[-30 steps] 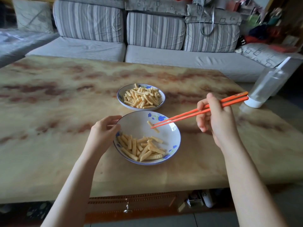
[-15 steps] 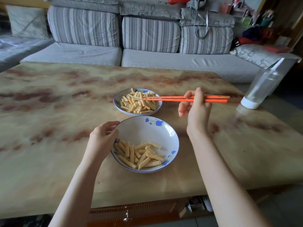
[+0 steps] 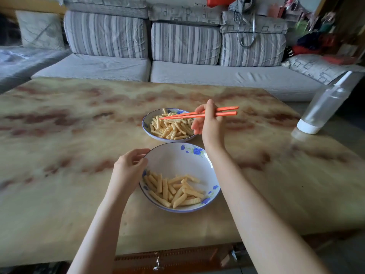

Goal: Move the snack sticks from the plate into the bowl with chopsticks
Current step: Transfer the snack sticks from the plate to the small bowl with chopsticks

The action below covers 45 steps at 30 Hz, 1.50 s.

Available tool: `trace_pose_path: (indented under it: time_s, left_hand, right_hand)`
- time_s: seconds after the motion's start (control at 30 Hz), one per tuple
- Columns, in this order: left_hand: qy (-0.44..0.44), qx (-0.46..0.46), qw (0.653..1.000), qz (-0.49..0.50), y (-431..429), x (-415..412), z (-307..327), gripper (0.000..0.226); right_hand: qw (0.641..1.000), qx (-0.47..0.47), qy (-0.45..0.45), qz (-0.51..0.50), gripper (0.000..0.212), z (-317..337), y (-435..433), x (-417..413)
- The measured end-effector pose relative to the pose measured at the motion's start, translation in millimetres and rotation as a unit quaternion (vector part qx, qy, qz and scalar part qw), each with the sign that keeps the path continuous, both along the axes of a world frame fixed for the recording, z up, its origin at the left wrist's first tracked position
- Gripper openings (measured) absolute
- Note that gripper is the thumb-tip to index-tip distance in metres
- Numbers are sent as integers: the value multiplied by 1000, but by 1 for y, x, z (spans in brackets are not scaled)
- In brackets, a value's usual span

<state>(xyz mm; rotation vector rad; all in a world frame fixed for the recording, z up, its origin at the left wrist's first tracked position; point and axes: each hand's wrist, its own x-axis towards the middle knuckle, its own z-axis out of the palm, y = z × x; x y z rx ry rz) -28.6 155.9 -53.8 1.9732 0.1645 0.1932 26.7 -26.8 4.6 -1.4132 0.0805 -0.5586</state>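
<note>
A white bowl [image 3: 173,161] with blue flowers sits near the table's front, holding several yellow crinkle snack sticks [image 3: 174,189]. Behind it a smaller blue-rimmed plate [image 3: 145,126] is heaped with more snack sticks [image 3: 171,127]. My right hand [image 3: 209,123] grips a pair of orange chopsticks [image 3: 199,114]; their tips lie over the left part of the plate's pile. Whether a stick is pinched between the tips I cannot tell. My left hand [image 3: 129,166] holds the bowl's left rim, thumb at the edge.
A clear plastic bottle [image 3: 324,107] leans on its white cap at the table's right edge. The marbled table [image 3: 59,155] stretches wide to the left. A grey striped sofa [image 3: 185,44] runs behind the table, with bags and clutter at its right end.
My right hand has carried the chopsticks from above the bowl back to the plate, where their tips have dipped to the pile. My left hand has stayed on the bowl's rim.
</note>
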Motion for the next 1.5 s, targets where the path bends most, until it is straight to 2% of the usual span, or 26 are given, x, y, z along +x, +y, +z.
trace_pose_path:
  time_s: [0.23,0.5,0.63,1.03,1.37,1.5]
  left_hand:
    - [-2,-6,1000,-2,0,0,0,32]
    - [0,-8,1000,-3,-1,-2,0,32]
    - [-1,-12,1000,-5,-1,-3,0,32]
    - [-5,-12,1000,-7,0,-2,-1,33]
    - [-7,-6,1000,-9,1,-2,-1,33]
    - [-8,-3,1000,-9,1,-2,-1,33]
  right_hand:
    - [1000,6,1,13,46,9,-28,-35]
    - [987,-98,67,106,44,26,-76,-73]
    - [979,-140,91,118,41,33,-91,-84]
    - [963,-182,143,138,42,34,-103,-95]
    - [984,-131,99,75,43,33,-96,-87]
    - [999,-19,28,10,42,34,-88,-80]
